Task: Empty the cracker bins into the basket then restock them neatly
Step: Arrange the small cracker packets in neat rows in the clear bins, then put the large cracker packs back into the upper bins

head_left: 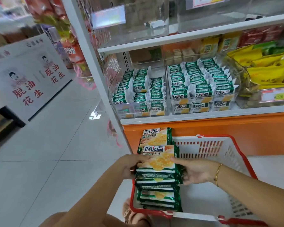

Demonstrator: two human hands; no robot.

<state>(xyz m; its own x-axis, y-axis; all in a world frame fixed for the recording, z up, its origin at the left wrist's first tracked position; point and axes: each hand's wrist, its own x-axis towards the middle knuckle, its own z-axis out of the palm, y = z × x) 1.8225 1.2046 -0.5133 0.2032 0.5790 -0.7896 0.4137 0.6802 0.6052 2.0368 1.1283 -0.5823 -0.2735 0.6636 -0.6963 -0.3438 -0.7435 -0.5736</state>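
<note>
A stack of green-and-white cracker packs (pixel 157 176) rises from the left end of the white basket with the red rim (pixel 220 148) on the floor. My left hand (pixel 131 166) grips the stack's left side near the top. My right hand (pixel 195 172) holds its right side, thumb on the top pack. Another pack (pixel 156 136) leans upright behind the stack. On the shelf above, the left clear bin (pixel 138 105) holds rows of cracker packs with gaps. The right clear bin (pixel 202 82) is filled with neat rows.
An orange shelf base (pixel 236 133) stands behind the basket. Yellow snack bags (pixel 266 69) fill a bin to the right with a price tag (pixel 274 95). A white display stand with red lettering (pixel 28 79) is at the left across the pale tiled floor (pixel 56 145).
</note>
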